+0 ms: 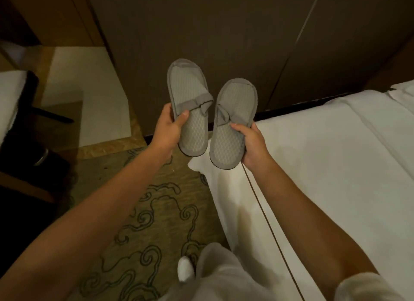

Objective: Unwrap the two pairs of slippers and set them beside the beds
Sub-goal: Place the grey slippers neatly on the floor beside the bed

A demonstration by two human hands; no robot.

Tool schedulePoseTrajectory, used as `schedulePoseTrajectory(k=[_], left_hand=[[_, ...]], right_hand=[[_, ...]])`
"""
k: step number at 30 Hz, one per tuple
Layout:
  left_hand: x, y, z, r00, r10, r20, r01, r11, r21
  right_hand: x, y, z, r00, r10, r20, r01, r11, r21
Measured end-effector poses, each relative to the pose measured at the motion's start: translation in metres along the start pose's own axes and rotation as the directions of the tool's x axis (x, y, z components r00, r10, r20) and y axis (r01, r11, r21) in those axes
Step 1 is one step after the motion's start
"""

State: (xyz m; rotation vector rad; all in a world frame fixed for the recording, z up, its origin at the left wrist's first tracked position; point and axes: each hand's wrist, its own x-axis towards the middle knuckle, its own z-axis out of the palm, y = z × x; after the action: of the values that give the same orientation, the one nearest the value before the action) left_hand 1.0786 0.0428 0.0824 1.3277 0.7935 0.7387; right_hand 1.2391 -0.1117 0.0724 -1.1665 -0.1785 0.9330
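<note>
From my head camera, my left hand (168, 128) is clamped on the heel end of one grey fabric slipper with a honeycomb-textured insole (187, 108), thumb pressed on the insole. My right hand (252, 143) grips the heel end of the matching grey slipper (233, 119) the same way. Both slippers are unwrapped, held side by side in the air, toes pointing away, above the patterned carpet (143, 211) at the corner of the white-sheeted bed (336, 166) on my right.
</note>
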Motion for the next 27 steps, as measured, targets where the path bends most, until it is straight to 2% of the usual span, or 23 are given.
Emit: schedulePoseTrajectory(k=[8,13,17,22,27], left_hand=[[0.163,-0.008,0.013,0.988,-0.101,0.12,0.104,0.994,-0.016],[0.276,-0.003,0.036,0.949,-0.236,0.207,0.242,0.97,-0.007],[0.347,-0.006,0.051,0.881,-0.347,0.32,0.359,0.933,0.021],[0.442,-0.026,0.078,0.79,-0.443,0.424,0.449,0.889,0.091],[0.533,-0.051,0.106,0.626,-0.582,0.519,0.532,0.805,0.262]], right_hand=[[0.165,-0.012,0.024,0.998,0.018,-0.058,-0.015,0.999,0.05],[0.263,-0.032,0.026,0.989,0.066,-0.129,-0.055,0.995,0.088],[0.326,-0.05,0.019,0.976,0.093,-0.197,-0.077,0.993,0.091],[0.394,-0.05,0.007,0.926,0.128,-0.355,-0.097,0.99,0.104],[0.455,-0.043,0.001,0.846,0.119,-0.52,-0.049,0.988,0.147]])
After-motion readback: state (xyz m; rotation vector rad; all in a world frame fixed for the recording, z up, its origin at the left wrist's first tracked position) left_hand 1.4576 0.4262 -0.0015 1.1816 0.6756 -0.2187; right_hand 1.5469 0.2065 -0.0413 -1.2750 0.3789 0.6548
